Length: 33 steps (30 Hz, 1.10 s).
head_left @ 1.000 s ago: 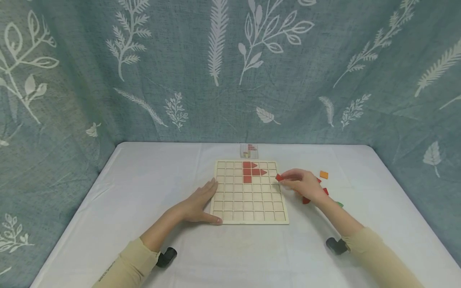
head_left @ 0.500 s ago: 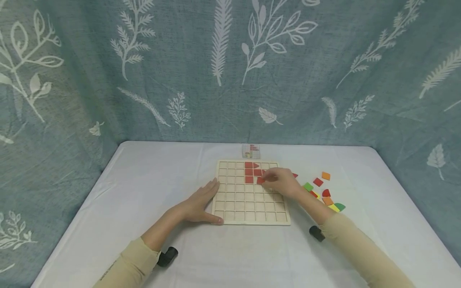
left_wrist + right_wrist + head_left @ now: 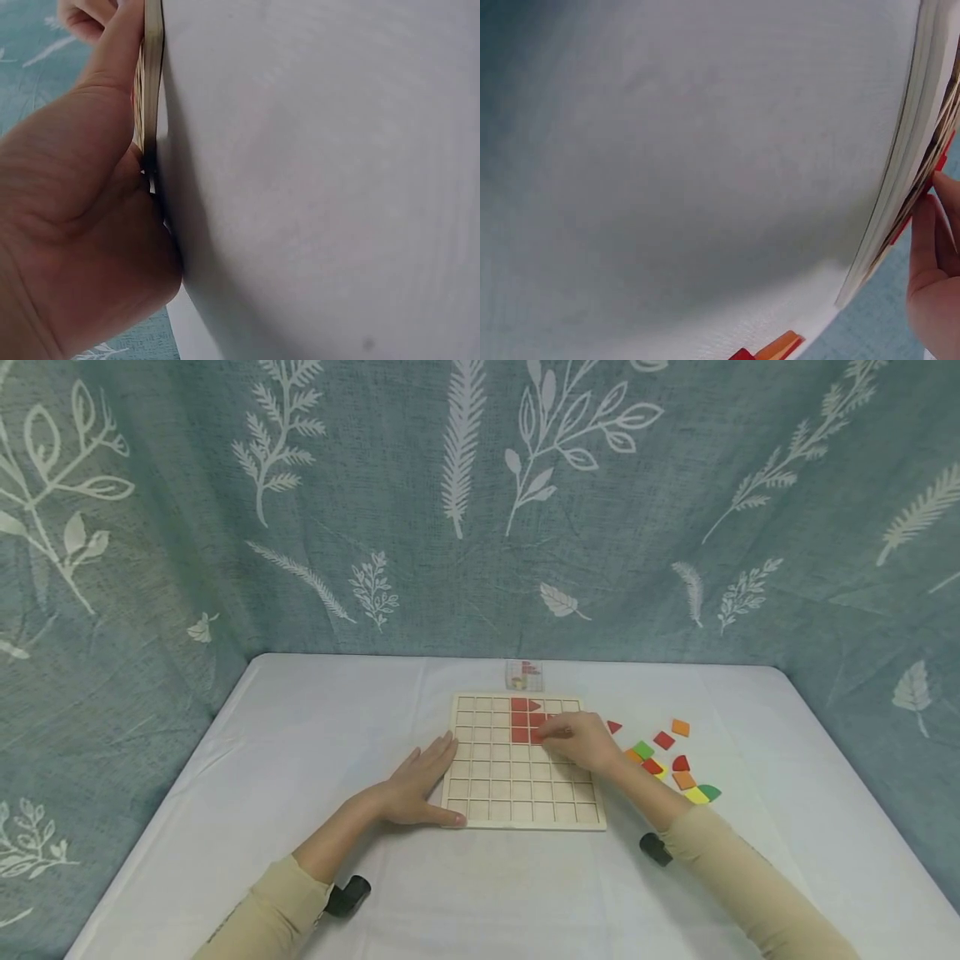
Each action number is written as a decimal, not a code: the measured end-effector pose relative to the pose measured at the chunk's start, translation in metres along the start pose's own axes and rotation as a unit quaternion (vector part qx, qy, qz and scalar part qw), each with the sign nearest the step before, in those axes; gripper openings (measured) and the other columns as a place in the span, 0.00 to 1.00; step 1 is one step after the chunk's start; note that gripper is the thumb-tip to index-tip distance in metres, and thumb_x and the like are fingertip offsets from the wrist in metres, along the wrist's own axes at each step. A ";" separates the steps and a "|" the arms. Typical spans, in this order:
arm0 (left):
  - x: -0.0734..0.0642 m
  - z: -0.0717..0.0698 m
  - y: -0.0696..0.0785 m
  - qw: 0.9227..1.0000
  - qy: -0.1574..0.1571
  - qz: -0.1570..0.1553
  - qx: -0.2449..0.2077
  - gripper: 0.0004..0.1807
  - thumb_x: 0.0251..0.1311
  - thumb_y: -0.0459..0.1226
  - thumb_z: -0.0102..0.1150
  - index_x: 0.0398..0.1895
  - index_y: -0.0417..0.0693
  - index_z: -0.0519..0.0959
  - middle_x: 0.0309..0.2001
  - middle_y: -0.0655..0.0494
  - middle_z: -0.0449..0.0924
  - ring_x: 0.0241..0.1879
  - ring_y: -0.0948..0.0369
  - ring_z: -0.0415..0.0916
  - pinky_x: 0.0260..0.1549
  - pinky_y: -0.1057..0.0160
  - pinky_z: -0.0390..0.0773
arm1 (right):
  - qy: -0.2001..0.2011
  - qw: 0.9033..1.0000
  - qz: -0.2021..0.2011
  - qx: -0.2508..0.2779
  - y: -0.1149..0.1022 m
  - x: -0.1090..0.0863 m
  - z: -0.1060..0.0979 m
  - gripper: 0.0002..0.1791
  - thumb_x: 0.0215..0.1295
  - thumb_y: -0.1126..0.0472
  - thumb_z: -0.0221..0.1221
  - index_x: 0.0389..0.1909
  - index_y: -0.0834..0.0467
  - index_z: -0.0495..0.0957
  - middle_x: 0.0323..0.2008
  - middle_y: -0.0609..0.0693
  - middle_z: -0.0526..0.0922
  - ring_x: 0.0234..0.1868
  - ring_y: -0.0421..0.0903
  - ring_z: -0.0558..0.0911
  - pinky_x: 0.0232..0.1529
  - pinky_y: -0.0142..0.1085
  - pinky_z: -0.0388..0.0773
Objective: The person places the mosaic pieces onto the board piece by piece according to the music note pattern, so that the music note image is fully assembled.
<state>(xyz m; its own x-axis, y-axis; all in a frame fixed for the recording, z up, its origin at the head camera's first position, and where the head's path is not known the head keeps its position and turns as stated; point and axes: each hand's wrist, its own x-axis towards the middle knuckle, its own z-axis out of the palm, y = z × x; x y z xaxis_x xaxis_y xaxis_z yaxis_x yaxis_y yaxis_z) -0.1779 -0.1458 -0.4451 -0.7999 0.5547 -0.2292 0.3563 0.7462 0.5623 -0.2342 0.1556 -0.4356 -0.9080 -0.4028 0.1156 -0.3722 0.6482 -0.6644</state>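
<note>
A pale wooden grid board (image 3: 510, 793) lies flat on the white table. Several red tiles fill cells near its top middle, one of them a red pointed tile (image 3: 534, 705). My left hand (image 3: 416, 785) rests along the board's left edge, fingers spread, thumb at the near corner. In the left wrist view, the thumb side of the left hand (image 3: 82, 180) lies against the board's edge. My right hand (image 3: 581, 739) holds a red square tile (image 3: 536, 736) with its fingertips at a cell in the third row. The right wrist view shows the right hand's fingertips (image 3: 937, 232) at the red tiles; the hand covers some cells.
Loose red, orange, yellow and green tiles lie right of the board, among them an orange square (image 3: 680, 727), a red square (image 3: 663, 740) and a green quarter-round tile (image 3: 708, 792). A small pattern card (image 3: 524, 676) lies behind the board. A patterned curtain (image 3: 412, 510) hangs behind.
My right hand has moved left from beside the board onto it with the red square tile, which now sits at the third-row cell. The left hand has stayed put.
</note>
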 end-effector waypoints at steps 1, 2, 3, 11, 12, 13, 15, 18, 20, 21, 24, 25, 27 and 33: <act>0.000 0.000 0.000 1.000 0.000 0.000 0.001 0.65 0.50 0.61 0.67 0.77 0.37 0.39 0.78 0.42 0.33 0.76 0.49 0.31 0.73 0.48 0.33 | 0.001 1.000 0.000 0.002 0.000 0.000 0.000 0.07 0.61 0.66 0.66 0.39 0.57 0.88 0.45 0.51 0.86 0.55 0.52 0.81 0.56 0.48 0.77; 0.000 0.000 0.001 1.000 0.001 0.002 0.000 0.65 0.50 0.61 0.67 0.77 0.36 0.39 0.78 0.42 0.33 0.76 0.49 0.31 0.73 0.47 0.33 | 0.003 1.000 -0.002 0.003 0.001 0.001 0.001 0.07 0.61 0.66 0.66 0.38 0.57 0.88 0.45 0.51 0.86 0.54 0.52 0.81 0.56 0.48 0.77; -0.001 0.000 0.001 1.000 0.002 0.003 -0.002 0.65 0.50 0.60 0.67 0.77 0.36 0.39 0.78 0.41 0.33 0.76 0.49 0.31 0.73 0.47 0.33 | 0.005 1.000 -0.005 0.003 0.002 0.001 0.002 0.06 0.60 0.66 0.66 0.38 0.57 0.88 0.45 0.51 0.86 0.54 0.52 0.81 0.56 0.48 0.77; -0.002 0.000 0.004 1.000 0.004 -0.003 -0.005 0.65 0.50 0.59 0.68 0.77 0.36 0.40 0.78 0.41 0.33 0.76 0.48 0.32 0.73 0.46 0.34 | -0.004 0.999 0.035 0.037 0.003 -0.003 -0.002 0.07 0.63 0.62 0.65 0.41 0.55 0.88 0.48 0.50 0.85 0.56 0.52 0.80 0.56 0.48 0.77; -0.001 0.001 0.004 1.000 0.003 -0.005 -0.005 0.65 0.50 0.59 0.68 0.77 0.36 0.40 0.78 0.42 0.33 0.76 0.49 0.31 0.73 0.47 0.34 | -0.004 0.998 0.051 0.048 0.003 -0.005 -0.005 0.08 0.64 0.61 0.64 0.43 0.55 0.87 0.49 0.51 0.85 0.57 0.52 0.79 0.56 0.48 0.76; -0.001 0.001 0.004 1.000 0.003 -0.007 -0.006 0.65 0.50 0.59 0.68 0.77 0.36 0.40 0.78 0.42 0.34 0.76 0.49 0.32 0.73 0.47 0.34 | -0.002 0.996 0.071 0.061 0.003 -0.008 -0.008 0.10 0.65 0.60 0.64 0.45 0.55 0.87 0.50 0.51 0.84 0.58 0.52 0.78 0.57 0.49 0.75; -0.001 0.000 0.004 1.000 0.004 -0.010 -0.006 0.65 0.50 0.59 0.68 0.77 0.37 0.40 0.78 0.42 0.34 0.76 0.49 0.32 0.73 0.48 0.33 | 0.008 0.990 0.111 0.086 0.006 -0.014 -0.015 0.12 0.66 0.57 0.62 0.48 0.54 0.85 0.53 0.51 0.83 0.59 0.52 0.77 0.59 0.50 0.73; -0.001 0.000 0.004 1.000 0.005 -0.012 -0.005 0.65 0.50 0.60 0.68 0.77 0.37 0.40 0.78 0.43 0.34 0.76 0.50 0.32 0.73 0.48 0.34 | 0.031 0.981 0.162 0.105 0.016 -0.023 -0.029 0.15 0.67 0.53 0.61 0.51 0.53 0.84 0.55 0.52 0.82 0.55 0.53 0.77 0.54 0.49 0.75; -0.001 -0.001 0.005 1.000 0.005 -0.012 -0.007 0.64 0.50 0.59 0.68 0.77 0.37 0.40 0.78 0.43 0.34 0.76 0.49 0.32 0.73 0.48 0.34 | 0.041 0.975 0.185 0.114 0.025 -0.031 -0.041 0.17 0.68 0.51 0.60 0.53 0.53 0.83 0.56 0.53 0.81 0.54 0.53 0.78 0.52 0.47 0.76; -0.001 -0.001 0.005 1.000 0.004 -0.011 -0.008 0.64 0.50 0.59 0.68 0.77 0.37 0.40 0.78 0.43 0.34 0.76 0.49 0.32 0.73 0.48 0.34 | 0.047 0.973 0.193 0.118 0.030 -0.035 -0.047 0.18 0.68 0.51 0.60 0.53 0.54 0.83 0.56 0.54 0.80 0.53 0.53 0.78 0.51 0.46 0.76; -0.001 -0.002 0.005 1.000 0.004 -0.008 -0.011 0.64 0.50 0.59 0.68 0.77 0.36 0.40 0.78 0.42 0.34 0.76 0.49 0.32 0.73 0.47 0.34 | 0.063 0.968 0.212 0.119 0.043 -0.051 -0.065 0.22 0.69 0.48 0.58 0.56 0.57 0.80 0.58 0.56 0.79 0.54 0.52 0.77 0.49 0.42 0.77; -0.001 -0.002 0.005 1.000 0.004 -0.008 -0.012 0.64 0.50 0.59 0.68 0.77 0.36 0.40 0.78 0.42 0.34 0.76 0.49 0.32 0.73 0.47 0.34 | 0.069 0.966 0.216 0.122 0.047 -0.056 -0.070 0.24 0.69 0.47 0.58 0.57 0.58 0.79 0.58 0.57 0.78 0.53 0.52 0.77 0.48 0.40 0.78; -0.001 -0.001 0.003 1.000 0.004 -0.005 -0.012 0.64 0.50 0.59 0.68 0.77 0.36 0.39 0.78 0.42 0.34 0.76 0.49 0.32 0.73 0.47 0.34 | 0.078 0.964 0.226 0.121 0.057 -0.066 -0.078 0.26 0.70 0.46 0.57 0.59 0.60 0.77 0.58 0.59 0.78 0.53 0.52 0.76 0.45 0.35 0.78; 0.000 0.000 0.002 1.000 0.003 -0.002 -0.010 0.65 0.50 0.59 0.68 0.77 0.35 0.40 0.78 0.41 0.34 0.76 0.48 0.32 0.73 0.47 0.34 | 0.079 0.954 0.270 0.100 0.079 -0.084 -0.095 0.28 0.71 0.46 0.55 0.62 0.61 0.74 0.61 0.62 0.75 0.53 0.53 0.77 0.48 0.31 0.77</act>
<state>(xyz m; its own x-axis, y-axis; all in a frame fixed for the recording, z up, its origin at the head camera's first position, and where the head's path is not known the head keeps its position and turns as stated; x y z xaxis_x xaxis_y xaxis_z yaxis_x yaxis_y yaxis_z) -0.1776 -0.1439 -0.4437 -0.8048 0.5487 -0.2263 0.3435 0.7415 0.5764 -0.2055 0.3025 -0.4276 -0.9806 0.0671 -0.1841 0.1877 0.5910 -0.7845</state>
